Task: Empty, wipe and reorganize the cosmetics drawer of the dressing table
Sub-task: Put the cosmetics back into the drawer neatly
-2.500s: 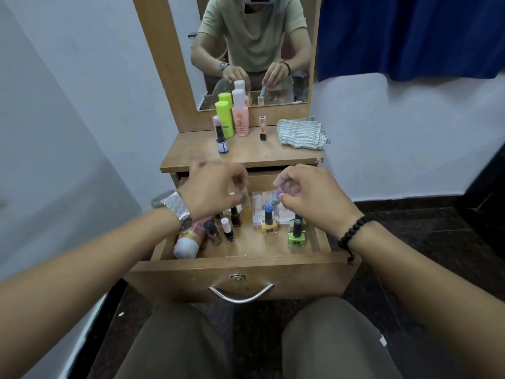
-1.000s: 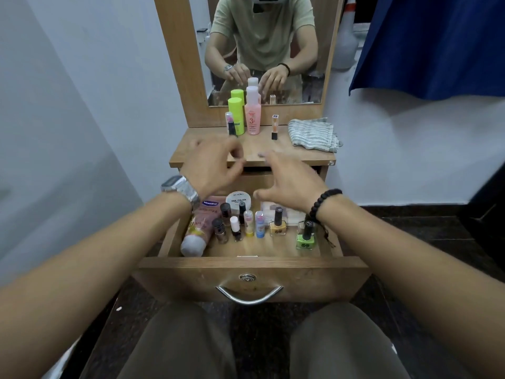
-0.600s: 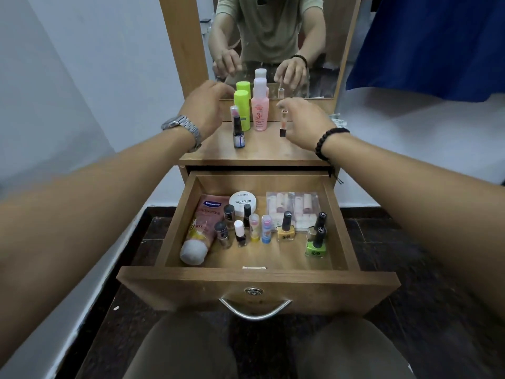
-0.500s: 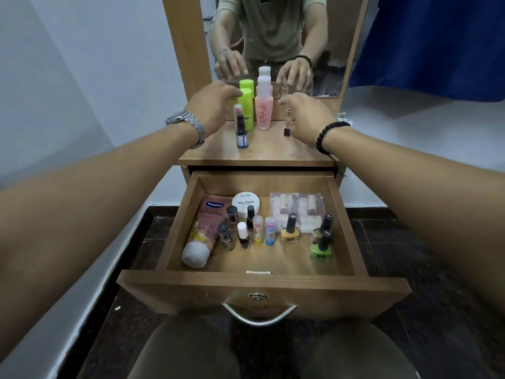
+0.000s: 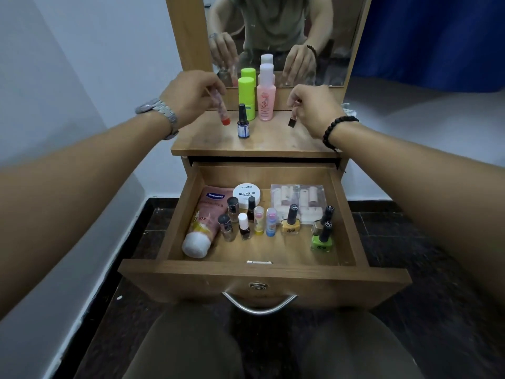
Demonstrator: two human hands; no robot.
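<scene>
The wooden drawer (image 5: 262,277) stands pulled out below the dressing table top (image 5: 262,144). Inside it lie a pink Vaseline tube (image 5: 203,222), a white nail polish remover jar (image 5: 246,193), a clear packet (image 5: 299,198) and several small bottles, among them a yellow (image 5: 290,225) and a green nail polish (image 5: 322,240). My left hand (image 5: 191,98) pinches a pink lip balm stick with a red end (image 5: 222,110) just above the top. My right hand (image 5: 314,110) pinches a small dark-capped bottle (image 5: 292,120) over the top.
On the top stand a dark blue-labelled bottle (image 5: 243,124), a lime green bottle (image 5: 246,98) and a pink bottle (image 5: 266,95) before the mirror (image 5: 276,28). A blue curtain (image 5: 437,36) hangs at the right. My knees sit under the drawer handle (image 5: 259,305).
Both hands rose from the drawer to the table top. The left hand now holds a pink stick with a red end; the right has closed on the small dark-capped bottle.
</scene>
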